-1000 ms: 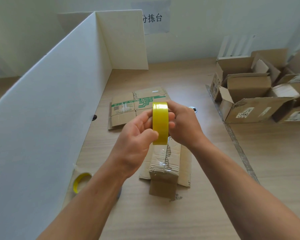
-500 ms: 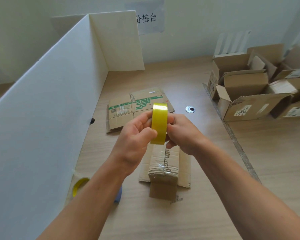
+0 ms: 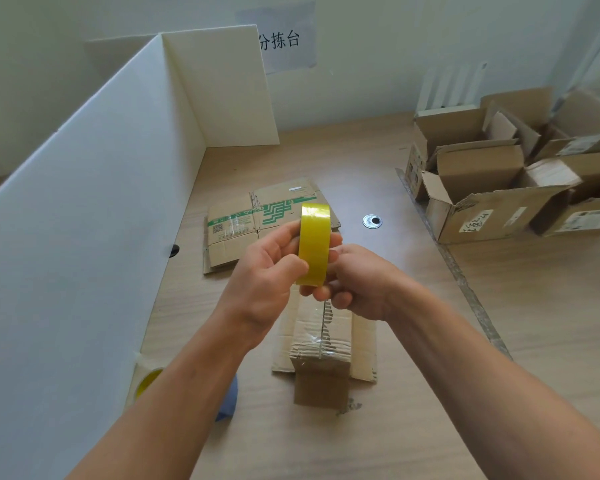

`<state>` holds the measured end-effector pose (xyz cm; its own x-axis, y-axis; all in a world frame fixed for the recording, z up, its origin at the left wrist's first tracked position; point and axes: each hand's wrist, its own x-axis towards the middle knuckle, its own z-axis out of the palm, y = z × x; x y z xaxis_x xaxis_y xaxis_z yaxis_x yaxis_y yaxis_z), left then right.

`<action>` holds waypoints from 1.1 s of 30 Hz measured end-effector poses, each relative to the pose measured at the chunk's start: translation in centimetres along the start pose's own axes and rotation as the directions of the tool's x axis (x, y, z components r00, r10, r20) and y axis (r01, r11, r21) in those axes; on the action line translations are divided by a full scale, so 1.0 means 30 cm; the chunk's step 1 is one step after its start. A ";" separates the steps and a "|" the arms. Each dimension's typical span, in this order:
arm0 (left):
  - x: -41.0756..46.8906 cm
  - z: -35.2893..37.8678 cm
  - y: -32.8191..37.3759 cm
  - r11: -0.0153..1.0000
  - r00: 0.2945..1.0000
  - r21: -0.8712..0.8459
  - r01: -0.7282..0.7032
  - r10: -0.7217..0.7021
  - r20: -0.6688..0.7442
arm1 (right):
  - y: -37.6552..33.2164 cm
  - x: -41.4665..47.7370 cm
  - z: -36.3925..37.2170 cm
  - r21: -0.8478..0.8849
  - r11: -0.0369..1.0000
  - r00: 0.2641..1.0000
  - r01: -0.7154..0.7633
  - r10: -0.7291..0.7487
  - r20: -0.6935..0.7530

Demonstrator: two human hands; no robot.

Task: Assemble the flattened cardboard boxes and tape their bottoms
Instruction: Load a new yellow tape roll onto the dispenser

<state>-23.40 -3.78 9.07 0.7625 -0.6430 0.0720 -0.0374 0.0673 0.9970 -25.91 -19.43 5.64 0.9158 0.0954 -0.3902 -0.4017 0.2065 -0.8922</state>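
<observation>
Cardboard box (image 3: 321, 355), clear tape over its top seam, stands on the wooden surface (image 3: 520, 341) directly below both hands.
The left hand (image 3: 264, 278) grips a yellow tape roll (image 3: 314, 245) with its thumb across the face. The right hand (image 3: 359, 284) pinches the roll's lower edge with curled fingers. A flattened green-printed box (image 3: 253, 220) lies farther back, and open boxes (image 3: 482, 188) stand at far right.

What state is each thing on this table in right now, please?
tape roll, held upright and edge-on by both hands, above the small box.
left hand, grips the tape roll.
right hand, pinches the roll's lower edge.
small box, flaps folded shut, clear tape along its seam.
green-printed box, flattened, lying flat.
boxes at right, erected, top flaps open.
</observation>
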 end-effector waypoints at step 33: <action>-0.026 -0.085 0.178 0.906 0.978 0.422 -0.035 -0.057 0.202 | -0.161 -0.189 -0.034 -0.583 0.620 0.841 0.526 -0.484 0.243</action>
<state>-22.53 -0.96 14.27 0.6169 -0.7868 0.0191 -0.3331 -0.2390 0.9121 -29.16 -21.95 11.92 0.9631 0.2170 0.1593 0.2350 -0.3892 -0.8907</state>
